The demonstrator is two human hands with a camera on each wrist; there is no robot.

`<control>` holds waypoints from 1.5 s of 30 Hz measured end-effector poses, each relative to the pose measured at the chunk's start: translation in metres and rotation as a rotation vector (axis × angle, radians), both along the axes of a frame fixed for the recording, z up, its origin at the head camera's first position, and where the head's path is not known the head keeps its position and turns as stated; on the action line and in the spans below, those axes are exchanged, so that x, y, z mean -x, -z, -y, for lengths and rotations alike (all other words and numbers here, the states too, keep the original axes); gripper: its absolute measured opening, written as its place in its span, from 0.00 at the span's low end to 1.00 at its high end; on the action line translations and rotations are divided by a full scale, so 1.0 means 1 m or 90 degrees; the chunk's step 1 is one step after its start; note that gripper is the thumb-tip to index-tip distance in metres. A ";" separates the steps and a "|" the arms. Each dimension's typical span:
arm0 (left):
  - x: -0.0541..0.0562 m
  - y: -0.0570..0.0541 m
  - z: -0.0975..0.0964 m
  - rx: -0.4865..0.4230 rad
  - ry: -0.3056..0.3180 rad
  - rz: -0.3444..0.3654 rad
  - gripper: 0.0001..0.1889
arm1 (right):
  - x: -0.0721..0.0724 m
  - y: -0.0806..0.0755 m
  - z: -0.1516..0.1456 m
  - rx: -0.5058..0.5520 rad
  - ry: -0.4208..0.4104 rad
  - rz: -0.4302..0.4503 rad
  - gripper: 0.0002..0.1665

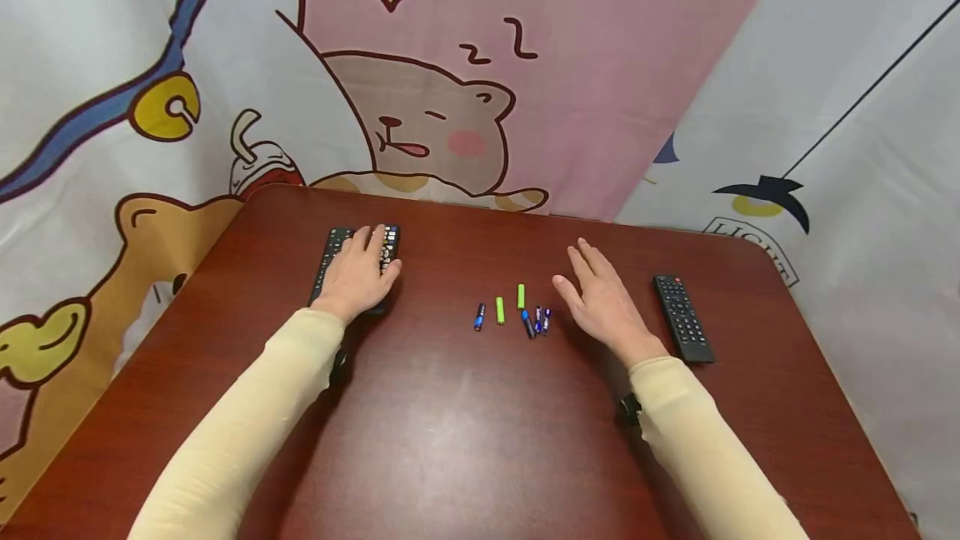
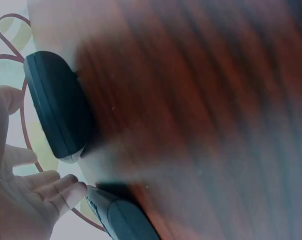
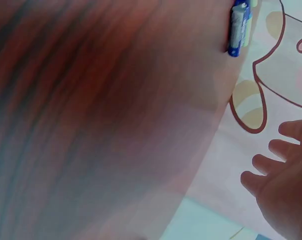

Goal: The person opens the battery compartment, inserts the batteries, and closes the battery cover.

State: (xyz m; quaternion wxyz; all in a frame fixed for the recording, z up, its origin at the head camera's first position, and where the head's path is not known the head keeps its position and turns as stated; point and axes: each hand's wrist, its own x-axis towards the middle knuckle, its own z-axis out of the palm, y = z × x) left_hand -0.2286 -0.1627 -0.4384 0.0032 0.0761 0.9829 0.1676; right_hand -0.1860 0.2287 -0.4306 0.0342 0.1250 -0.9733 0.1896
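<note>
My left hand (image 1: pixel 351 277) is over two black remote controls at the left of the table, partly covering both. Of these, the left remote (image 1: pixel 337 241) and the right remote (image 1: pixel 392 237) show their buttons beyond my fingers. In the left wrist view the fingers look straight and loose near the dark ends of one remote (image 2: pixel 58 105) and the other (image 2: pixel 128 220). My right hand (image 1: pixel 606 307) is held with straight fingers, apart from anything, between several small batteries (image 1: pixel 528 324) and a third black remote (image 1: pixel 682 317). The right wrist view shows a blue battery (image 3: pixel 237 27) beyond the fingers.
Two of the batteries are green, such as the upper green battery (image 1: pixel 521 297); the others are blue or purple. All lie loose on the brown wooden table (image 1: pixel 450 423). A cartoon-print curtain (image 1: pixel 600 65) hangs behind the table's far edge and along its sides.
</note>
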 end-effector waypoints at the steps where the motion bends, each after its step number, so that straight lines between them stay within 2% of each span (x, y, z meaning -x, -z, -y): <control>1: 0.000 0.001 -0.001 0.002 -0.001 -0.002 0.39 | -0.001 -0.001 0.002 0.004 -0.002 0.003 0.40; 4: 0.000 0.001 -0.003 0.010 -0.005 0.003 0.39 | -0.004 -0.002 0.006 0.009 -0.003 0.006 0.41; 11: -0.003 0.004 -0.002 0.013 -0.019 0.047 0.39 | -0.010 -0.002 0.015 0.030 -0.022 0.018 0.41; 23: 0.000 0.004 -0.010 0.025 -0.034 0.040 0.42 | -0.014 -0.007 0.031 0.028 -0.049 0.012 0.41; 28: -0.001 0.005 -0.008 0.009 -0.037 0.048 0.41 | -0.020 -0.004 0.041 0.031 -0.070 0.020 0.40; 34: -0.002 0.006 -0.005 -0.019 -0.038 0.041 0.39 | -0.024 -0.003 0.053 0.040 -0.090 -0.001 0.37; 41: -0.001 0.004 -0.003 -0.021 -0.027 0.034 0.37 | -0.026 -0.005 0.063 0.047 -0.101 0.009 0.36; 45: -0.001 0.001 -0.009 -0.058 -0.017 0.030 0.36 | -0.026 -0.006 0.068 0.052 -0.101 0.006 0.36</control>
